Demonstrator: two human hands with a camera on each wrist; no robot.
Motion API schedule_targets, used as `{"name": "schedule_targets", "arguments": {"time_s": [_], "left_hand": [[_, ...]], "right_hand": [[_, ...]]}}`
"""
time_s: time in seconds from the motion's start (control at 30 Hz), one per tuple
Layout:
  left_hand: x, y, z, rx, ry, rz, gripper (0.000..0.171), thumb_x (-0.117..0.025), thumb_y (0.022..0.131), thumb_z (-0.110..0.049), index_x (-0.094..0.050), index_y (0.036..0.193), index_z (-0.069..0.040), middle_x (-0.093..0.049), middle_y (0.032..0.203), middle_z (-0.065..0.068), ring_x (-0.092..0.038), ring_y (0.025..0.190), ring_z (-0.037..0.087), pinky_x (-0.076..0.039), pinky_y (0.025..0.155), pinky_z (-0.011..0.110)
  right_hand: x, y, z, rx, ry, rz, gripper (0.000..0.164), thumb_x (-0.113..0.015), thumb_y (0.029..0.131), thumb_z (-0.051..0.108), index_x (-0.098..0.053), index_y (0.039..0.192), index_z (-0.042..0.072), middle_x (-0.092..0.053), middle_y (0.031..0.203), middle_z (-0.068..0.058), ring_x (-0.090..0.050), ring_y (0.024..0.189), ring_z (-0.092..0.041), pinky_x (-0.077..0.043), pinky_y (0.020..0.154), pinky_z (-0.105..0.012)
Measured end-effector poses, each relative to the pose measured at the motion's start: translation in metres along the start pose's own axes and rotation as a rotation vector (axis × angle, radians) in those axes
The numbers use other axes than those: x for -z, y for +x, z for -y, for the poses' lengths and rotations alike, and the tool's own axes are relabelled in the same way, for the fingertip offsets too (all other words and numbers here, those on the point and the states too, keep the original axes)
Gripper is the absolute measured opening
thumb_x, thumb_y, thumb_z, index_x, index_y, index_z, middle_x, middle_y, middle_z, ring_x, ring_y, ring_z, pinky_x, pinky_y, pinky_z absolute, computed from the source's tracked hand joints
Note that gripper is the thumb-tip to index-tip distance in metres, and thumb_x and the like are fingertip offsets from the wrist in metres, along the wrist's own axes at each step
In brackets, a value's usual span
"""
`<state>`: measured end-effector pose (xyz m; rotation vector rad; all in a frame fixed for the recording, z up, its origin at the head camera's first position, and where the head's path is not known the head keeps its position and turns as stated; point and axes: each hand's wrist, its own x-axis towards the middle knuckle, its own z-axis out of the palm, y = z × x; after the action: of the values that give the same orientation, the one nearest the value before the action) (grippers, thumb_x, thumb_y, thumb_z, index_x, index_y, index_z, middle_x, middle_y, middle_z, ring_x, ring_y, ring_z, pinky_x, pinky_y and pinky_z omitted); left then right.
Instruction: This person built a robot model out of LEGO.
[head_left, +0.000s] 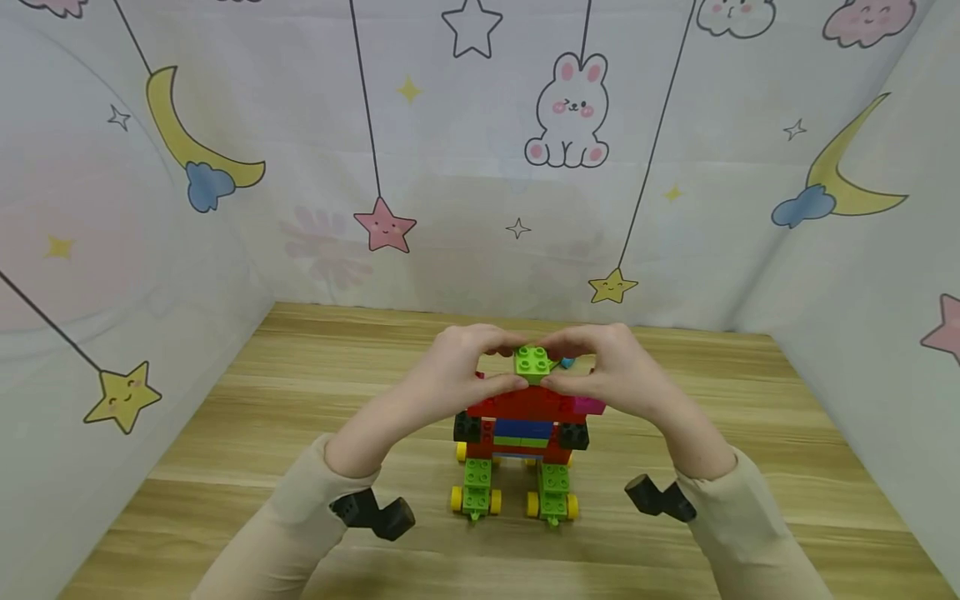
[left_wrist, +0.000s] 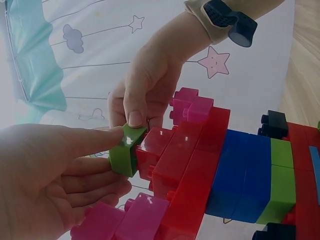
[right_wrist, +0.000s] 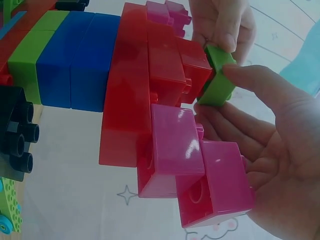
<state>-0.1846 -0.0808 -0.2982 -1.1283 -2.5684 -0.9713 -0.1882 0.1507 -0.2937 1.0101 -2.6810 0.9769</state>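
A light green building block [head_left: 532,363] with studs on top sits at the peak of a toy block structure. My left hand [head_left: 459,367] pinches it between thumb and fingers from the left, and my right hand [head_left: 606,367] pinches it from the right. Just under it come stepped red blocks [left_wrist: 182,165], with pink blocks [right_wrist: 175,145] on both sides. In the left wrist view the green block [left_wrist: 122,155] is slightly tilted against the top red block. Below the red ones are blue blocks [head_left: 522,429], a green layer and black blocks [head_left: 573,436].
The structure stands on green wheeled bases [head_left: 478,487] with yellow wheels [head_left: 456,499] on a wood-grain table [head_left: 337,533]. A printed cloth [head_left: 480,183] with stars, moons and a bunny hangs behind and along the sides. Each wrist wears a black device [head_left: 372,513].
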Motion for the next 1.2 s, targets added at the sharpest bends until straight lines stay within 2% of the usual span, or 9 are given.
{"name": "schedule_targets", "arguments": {"time_s": [0.23, 0.43, 0.57, 0.77, 1.0, 1.2], "left_hand": [[-0.0005, -0.0001, -0.0007, 0.016, 0.022, 0.011, 0.038, -0.072, 0.089, -0.020, -0.067, 0.123, -0.004, -0.071, 0.117, 0.008, -0.065, 0.104, 0.021, -0.057, 0.085, 0.031], [-0.0009, 0.0004, -0.0016, 0.026, 0.028, 0.024, 0.038, -0.072, 0.089, -0.021, -0.067, 0.123, -0.005, -0.070, 0.117, 0.008, -0.065, 0.105, 0.021, -0.057, 0.084, 0.030], [-0.0014, 0.0012, -0.0015, 0.018, 0.028, 0.024, 0.037, -0.072, 0.089, -0.020, -0.067, 0.123, -0.005, -0.071, 0.116, 0.008, -0.066, 0.104, 0.021, -0.057, 0.086, 0.031], [-0.0013, 0.0028, 0.0008, 0.011, 0.024, 0.020, 0.036, -0.074, 0.087, -0.019, -0.069, 0.119, -0.005, -0.073, 0.111, 0.007, -0.066, 0.100, 0.020, -0.056, 0.088, 0.033], [-0.0005, 0.0041, 0.0017, 0.032, -0.002, 0.032, 0.036, -0.075, 0.086, -0.020, -0.070, 0.117, -0.004, -0.074, 0.107, 0.007, -0.066, 0.098, 0.022, -0.056, 0.088, 0.036], [-0.0002, 0.0047, 0.0007, 0.050, -0.017, 0.035, 0.036, -0.076, 0.085, -0.021, -0.071, 0.117, -0.004, -0.074, 0.108, 0.007, -0.067, 0.097, 0.021, -0.056, 0.089, 0.037]], "right_hand": [[0.0002, -0.0001, 0.0003, -0.013, -0.002, 0.007, 0.031, -0.076, 0.084, 0.011, -0.071, 0.113, 0.004, -0.073, 0.106, -0.008, -0.068, 0.095, -0.022, -0.058, 0.081, -0.040], [0.0000, -0.0011, -0.0002, -0.012, -0.003, 0.005, 0.031, -0.076, 0.083, 0.010, -0.071, 0.113, 0.004, -0.073, 0.106, -0.008, -0.068, 0.094, -0.022, -0.058, 0.079, -0.037], [0.0000, -0.0011, 0.0002, -0.023, -0.006, 0.004, 0.031, -0.077, 0.083, 0.011, -0.072, 0.112, 0.004, -0.073, 0.105, -0.008, -0.068, 0.093, -0.021, -0.059, 0.077, -0.035], [0.0001, 0.0004, 0.0014, -0.045, -0.007, 0.012, 0.030, -0.078, 0.082, 0.013, -0.073, 0.110, 0.004, -0.074, 0.104, -0.007, -0.068, 0.092, -0.021, -0.058, 0.081, -0.040], [0.0005, 0.0025, 0.0011, -0.046, -0.013, 0.018, 0.029, -0.080, 0.079, 0.013, -0.074, 0.107, 0.006, -0.075, 0.101, -0.006, -0.069, 0.090, -0.019, -0.057, 0.083, -0.042], [0.0023, 0.0033, 0.0027, -0.057, -0.004, 0.033, 0.029, -0.080, 0.079, 0.013, -0.074, 0.107, 0.005, -0.075, 0.101, -0.007, -0.070, 0.092, -0.023, -0.057, 0.083, -0.043]]}}
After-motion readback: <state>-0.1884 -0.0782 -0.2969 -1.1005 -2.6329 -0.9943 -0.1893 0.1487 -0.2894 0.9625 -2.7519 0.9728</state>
